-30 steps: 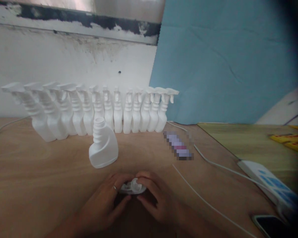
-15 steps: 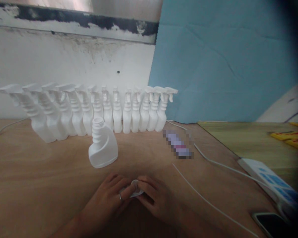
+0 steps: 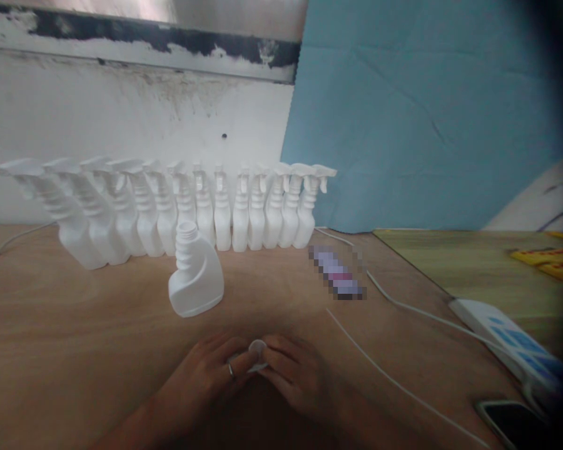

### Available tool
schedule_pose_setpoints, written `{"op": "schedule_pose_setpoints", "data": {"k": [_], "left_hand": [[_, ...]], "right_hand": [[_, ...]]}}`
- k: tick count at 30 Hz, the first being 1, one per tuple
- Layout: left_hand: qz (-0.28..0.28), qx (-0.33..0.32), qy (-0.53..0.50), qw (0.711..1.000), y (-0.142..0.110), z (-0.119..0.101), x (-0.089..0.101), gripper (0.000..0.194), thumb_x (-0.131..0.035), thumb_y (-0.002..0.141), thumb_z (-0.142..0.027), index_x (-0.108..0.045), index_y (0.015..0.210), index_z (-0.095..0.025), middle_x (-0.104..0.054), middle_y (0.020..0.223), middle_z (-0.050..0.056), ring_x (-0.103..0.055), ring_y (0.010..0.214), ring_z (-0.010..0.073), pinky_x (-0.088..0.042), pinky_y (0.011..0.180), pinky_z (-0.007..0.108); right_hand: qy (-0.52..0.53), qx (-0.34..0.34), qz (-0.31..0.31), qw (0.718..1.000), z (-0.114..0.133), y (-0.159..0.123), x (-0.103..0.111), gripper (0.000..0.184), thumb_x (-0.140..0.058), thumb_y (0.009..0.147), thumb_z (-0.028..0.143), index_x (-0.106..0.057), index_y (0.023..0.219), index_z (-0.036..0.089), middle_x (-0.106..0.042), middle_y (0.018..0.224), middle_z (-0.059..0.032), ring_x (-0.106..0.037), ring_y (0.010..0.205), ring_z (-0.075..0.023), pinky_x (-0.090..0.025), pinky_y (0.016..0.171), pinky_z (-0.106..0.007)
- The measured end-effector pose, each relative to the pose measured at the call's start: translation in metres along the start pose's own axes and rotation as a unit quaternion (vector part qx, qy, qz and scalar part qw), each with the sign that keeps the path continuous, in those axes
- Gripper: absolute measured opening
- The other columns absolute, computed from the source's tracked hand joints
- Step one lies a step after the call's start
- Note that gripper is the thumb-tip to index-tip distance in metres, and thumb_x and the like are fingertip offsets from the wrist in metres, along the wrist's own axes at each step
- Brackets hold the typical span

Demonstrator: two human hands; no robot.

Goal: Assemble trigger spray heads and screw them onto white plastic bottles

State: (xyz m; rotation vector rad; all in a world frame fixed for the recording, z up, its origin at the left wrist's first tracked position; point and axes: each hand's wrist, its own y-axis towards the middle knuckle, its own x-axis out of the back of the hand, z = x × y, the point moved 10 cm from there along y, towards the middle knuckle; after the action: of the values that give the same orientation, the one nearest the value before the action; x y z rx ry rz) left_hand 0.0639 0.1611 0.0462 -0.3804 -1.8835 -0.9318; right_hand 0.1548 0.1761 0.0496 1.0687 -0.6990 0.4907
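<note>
Status change: the fingers of the left hand [image 3: 204,372] now reach across the small white part [image 3: 258,344], covering more of it. The right hand [image 3: 298,372] braces the opposite side. Only a round upper face and a pale lower edge are exposed between the fingertips.

Finger state: both sets of fingers are clamped on the small white part, with the left index finger, fitted with a ring [image 3: 230,370], laid against the round face. The grip beneath is hidden. Whether the part rests on any support cannot be determined.

Part location: low in the head view, at the near side of the tabletop [image 3: 98,325], apart from the open bottle [image 3: 197,278]. The bottle stands upright with its neck uncovered, untouched, in front of the row of white spray bottles [image 3: 223,219], which are fitted with trigger heads.

Significance: the closer hold suggests two-handed pressing or adjustment localized at the round face; this is a judgement. Handling of the part appears to be in progress. Its seating or alignment cannot be verified while the fingers obscure it. Excess pressure at one edge could tilt the part or let it slip.
</note>
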Motion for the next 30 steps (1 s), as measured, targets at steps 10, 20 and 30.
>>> {"op": "schedule_pose_setpoints", "data": {"k": [10,20,30], "left_hand": [[-0.011,0.114,-0.042,0.993,-0.013,0.030,-0.012,0.033,-0.055,0.093,-0.023,-0.043,0.124,-0.026,-0.069,0.110,0.003,-0.066,0.096,0.0190,-0.056,0.084,0.034],[0.002,0.163,-0.025,0.986,-0.015,0.040,-0.008,0.046,-0.059,0.087,-0.018,-0.042,0.127,-0.031,-0.065,0.121,0.003,-0.064,0.104,0.0208,-0.054,0.089,0.037],[-0.035,0.104,-0.020,0.994,-0.013,0.030,-0.009,0.049,-0.056,0.088,-0.014,-0.040,0.132,-0.027,-0.065,0.119,0.005,-0.061,0.105,0.0214,-0.052,0.090,0.039]], "right_hand": [[-0.010,-0.067,0.018,0.998,-0.011,-0.002,0.000,0.045,-0.057,0.088,0.013,-0.044,0.132,0.017,-0.061,0.121,-0.0129,-0.058,0.111,-0.0232,-0.050,0.095,-0.038],[-0.195,-0.142,0.025,0.970,-0.033,-0.005,0.024,0.023,-0.047,0.092,0.012,-0.060,0.111,0.016,-0.068,0.102,-0.0115,-0.060,0.095,-0.0268,-0.045,0.089,-0.047],[-0.323,-0.459,0.224,0.797,-0.111,-0.049,0.071,0.033,-0.042,0.083,-0.002,-0.069,0.099,0.003,-0.068,0.102,-0.0275,-0.062,0.095,-0.0411,-0.044,0.077,-0.052]]}}
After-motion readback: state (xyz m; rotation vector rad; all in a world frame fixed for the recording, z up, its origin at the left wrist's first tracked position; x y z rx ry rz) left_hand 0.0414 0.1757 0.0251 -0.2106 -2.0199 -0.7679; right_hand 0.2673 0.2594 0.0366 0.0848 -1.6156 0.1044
